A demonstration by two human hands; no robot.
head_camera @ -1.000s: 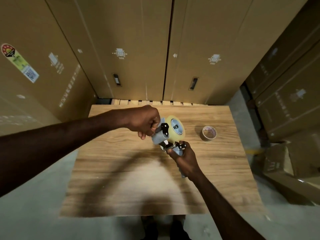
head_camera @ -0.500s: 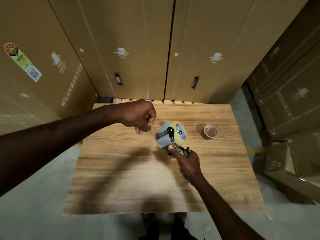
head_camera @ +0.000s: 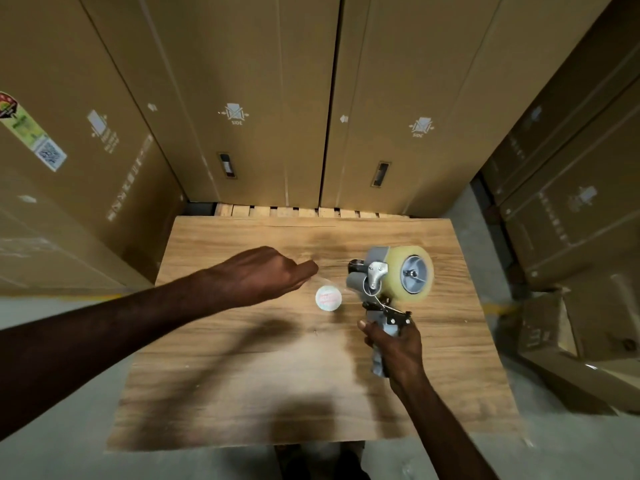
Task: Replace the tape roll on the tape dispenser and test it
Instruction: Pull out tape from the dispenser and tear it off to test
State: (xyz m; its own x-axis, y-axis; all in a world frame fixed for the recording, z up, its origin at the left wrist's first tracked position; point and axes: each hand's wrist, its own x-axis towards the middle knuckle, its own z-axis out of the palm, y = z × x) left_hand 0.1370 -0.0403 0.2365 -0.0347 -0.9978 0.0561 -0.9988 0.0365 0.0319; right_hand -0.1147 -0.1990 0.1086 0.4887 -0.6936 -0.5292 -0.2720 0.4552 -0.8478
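- Above the table (head_camera: 242, 393): right hand (head_camera: 394, 351) grips tape dispenser (head_camera: 377, 289) handle; new roll (head_camera: 412, 273) seated.
- Left hand (head_camera: 263, 275) pinches tape end (head_camera: 323, 278); judged: pull steadily, keep strip taut and untwisted.

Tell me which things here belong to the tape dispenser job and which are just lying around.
Part of the job: tape dispenser held in the right hand; new clear tape roll on it; left hand pinched shut near it; round roll-like piece on the table.

Just lying about: stacked cardboard boxes; open carton.

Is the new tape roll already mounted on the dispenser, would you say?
Mounted: the tape roll sits on the hub of the dispenser, whose handle the right hand grips above the table.
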